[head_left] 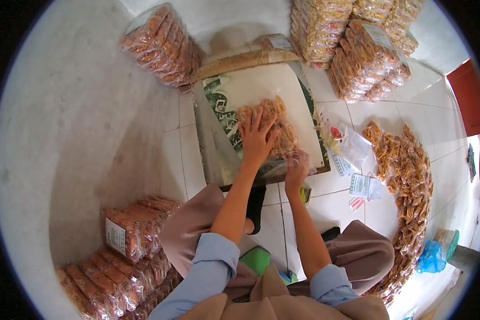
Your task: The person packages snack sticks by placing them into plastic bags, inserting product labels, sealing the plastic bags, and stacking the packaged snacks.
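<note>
On the low surface (250,80), the clear snack bag (289,136) is pressed by the left hand (257,141), fingers apart; its near edge is pinched by the right hand (297,166). Crushing is best avoided with light pressure.

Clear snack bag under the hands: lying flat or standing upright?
Lying flat: the clear snack bag lies along the low table, the left hand spread on top and the right hand at its near end.

Bag (274,125) on low table (264,80)
</note>
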A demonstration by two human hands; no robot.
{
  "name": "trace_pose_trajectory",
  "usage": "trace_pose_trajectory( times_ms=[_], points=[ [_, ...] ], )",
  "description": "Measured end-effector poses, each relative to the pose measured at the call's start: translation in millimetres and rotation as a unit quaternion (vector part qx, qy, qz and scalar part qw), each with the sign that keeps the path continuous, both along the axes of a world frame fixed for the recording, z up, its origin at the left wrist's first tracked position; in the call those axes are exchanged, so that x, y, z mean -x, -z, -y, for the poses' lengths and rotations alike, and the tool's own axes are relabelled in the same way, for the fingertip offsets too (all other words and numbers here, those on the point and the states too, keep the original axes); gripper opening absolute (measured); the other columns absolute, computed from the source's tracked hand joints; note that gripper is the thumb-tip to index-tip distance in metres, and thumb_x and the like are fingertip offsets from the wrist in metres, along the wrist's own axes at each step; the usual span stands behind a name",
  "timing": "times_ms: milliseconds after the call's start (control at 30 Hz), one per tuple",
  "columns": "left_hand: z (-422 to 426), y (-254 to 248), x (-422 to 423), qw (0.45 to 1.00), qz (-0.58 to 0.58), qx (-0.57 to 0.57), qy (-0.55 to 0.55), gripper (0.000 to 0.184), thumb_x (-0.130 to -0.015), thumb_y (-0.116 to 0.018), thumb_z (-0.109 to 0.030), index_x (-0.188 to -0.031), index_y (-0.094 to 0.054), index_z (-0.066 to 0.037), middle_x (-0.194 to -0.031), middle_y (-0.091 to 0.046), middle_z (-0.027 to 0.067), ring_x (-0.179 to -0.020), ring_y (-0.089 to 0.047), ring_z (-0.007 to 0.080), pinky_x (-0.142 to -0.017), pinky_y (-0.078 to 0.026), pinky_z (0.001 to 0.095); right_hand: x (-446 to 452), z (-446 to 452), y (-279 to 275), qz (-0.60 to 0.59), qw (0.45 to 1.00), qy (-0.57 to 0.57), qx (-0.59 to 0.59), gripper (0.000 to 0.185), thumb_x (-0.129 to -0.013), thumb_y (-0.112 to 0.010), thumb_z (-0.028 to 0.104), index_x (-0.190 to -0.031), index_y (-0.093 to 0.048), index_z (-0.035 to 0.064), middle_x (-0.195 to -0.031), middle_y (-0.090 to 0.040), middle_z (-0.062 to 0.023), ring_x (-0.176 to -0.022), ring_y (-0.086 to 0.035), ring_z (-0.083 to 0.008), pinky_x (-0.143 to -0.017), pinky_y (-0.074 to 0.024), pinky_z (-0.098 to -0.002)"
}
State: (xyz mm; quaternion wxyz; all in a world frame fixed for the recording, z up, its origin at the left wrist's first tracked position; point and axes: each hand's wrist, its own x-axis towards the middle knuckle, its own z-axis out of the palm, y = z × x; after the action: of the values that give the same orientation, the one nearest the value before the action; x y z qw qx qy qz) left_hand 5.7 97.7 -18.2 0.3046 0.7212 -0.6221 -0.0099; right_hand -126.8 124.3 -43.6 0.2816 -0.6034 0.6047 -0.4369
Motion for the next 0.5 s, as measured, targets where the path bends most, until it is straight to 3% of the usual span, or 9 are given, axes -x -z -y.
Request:
trace_pose_trajectory(
  times_ms=[133, 200, 300, 333, 367, 433, 500],
  points=[
    [-0.9, -2.4, 0.9, 1.000, 0.013, -0.011, 0.018, 0.041, -0.084, -0.048, -0.043, -0.123, -0.048, -0.030, -0.139, -0.028, 0.0043, -0.129, -0.020, 0.0318, -0.102, -0.010, 0.0563, -9.8, 1.7, 0.2, 0.056, 0.998, 0.030, 0.008, 0.016, -0.074, -0.060, 0.003, -0.087, -0.051, -0.0001, -0.085, -0.050, -0.0132, -0.077, -0.052, -0.0260, -0.066, -0.0446, -0.0329],
    [-0.4, -4.1, 2.6, 1.000, 0.005, -0.010, 0.021, 0.041, -0.084, -0.048, -0.043, -0.123, -0.048, -0.030, -0.139, -0.028, 0.0044, -0.129, -0.019, 0.0317, -0.102, -0.010, 0.0566, -12.2, -2.0, -2.7, 0.158, 0.986, 0.040, -0.025, 0.014, -0.076, -0.059, 0.004, -0.088, -0.051, 0.0004, -0.084, -0.050, -0.0142, -0.078, -0.051, -0.0284, -0.067, -0.0431, -0.0342],
    [1.9, -1.0, 1.6, 1.000, -0.008, -0.019, 0.015, 0.042, -0.083, -0.049, -0.045, -0.123, -0.048, -0.030, -0.139, -0.027, 0.0039, -0.129, -0.019, 0.0316, -0.102, -0.009, 0.0571, -3.5, -23.0, 9.9, 0.052, 0.998, 0.029, 0.032, 0.013, -0.077, -0.057, 0.003, -0.088, -0.050, 0.0005, -0.086, -0.050, -0.0142, -0.083, -0.051, -0.0306, -0.074, -0.0419, -0.0368],
    [0.9, 0.8, 1.6, 1.000, -0.002, -0.016, 0.015, 0.043, -0.083, -0.049, -0.045, -0.123, -0.048, -0.030, -0.139, -0.027, 0.0037, -0.129, -0.018, 0.0316, -0.102, -0.009, 0.0574, 2.1, -30.9, 7.4, 0.032, 0.999, -0.005, -0.024, 0.015, -0.077, -0.055, 0.002, -0.091, -0.050, -0.0005, -0.093, -0.050, -0.0161, -0.090, -0.050, -0.0326, -0.079, -0.0405, -0.0380],
    [0.7, 2.9, 0.7, 1.000, 0.004, -0.014, 0.014, 0.043, -0.083, -0.049, -0.045, -0.123, -0.047, -0.030, -0.139, -0.026, 0.0035, -0.129, -0.018, 0.0316, -0.101, -0.009, 0.0577, 1.6, -30.0, 10.2, 0.032, 0.999, -0.005, -0.024, 0.015, -0.077, -0.055, 0.002, -0.091, -0.050, -0.0005, -0.093, -0.050, -0.0161, -0.090, -0.050, -0.0326, -0.079, -0.0405, -0.0380],
    [0.6, 1.7, 1.2, 1.000, 0.009, -0.015, 0.015, 0.043, -0.083, -0.049, -0.046, -0.124, -0.047, -0.031, -0.139, -0.026, 0.0034, -0.129, -0.017, 0.0315, -0.101, -0.010, 0.0576, 1.5, -27.0, 19.9, 0.020, 0.992, -0.094, 0.087, 0.021, -0.077, -0.052, -0.001, -0.098, -0.051, -0.0009, -0.102, -0.049, -0.0188, -0.097, -0.049, -0.0334, -0.084, -0.0392, -0.0377],
    [2.1, -1.0, -1.6, 1.000, 0.017, -0.013, 0.015, 0.044, -0.083, -0.049, -0.046, -0.124, -0.046, -0.031, -0.140, -0.025, 0.0032, -0.130, -0.017, 0.0314, -0.101, -0.010, 0.0575, -2.5, -17.5, 26.4, 0.017, 0.993, -0.092, 0.068, 0.025, -0.078, -0.049, -0.002, -0.102, -0.050, -0.0010, -0.107, -0.048, -0.0198, -0.100, -0.048, -0.0340, -0.086, -0.0388, -0.0380]
  ],
)
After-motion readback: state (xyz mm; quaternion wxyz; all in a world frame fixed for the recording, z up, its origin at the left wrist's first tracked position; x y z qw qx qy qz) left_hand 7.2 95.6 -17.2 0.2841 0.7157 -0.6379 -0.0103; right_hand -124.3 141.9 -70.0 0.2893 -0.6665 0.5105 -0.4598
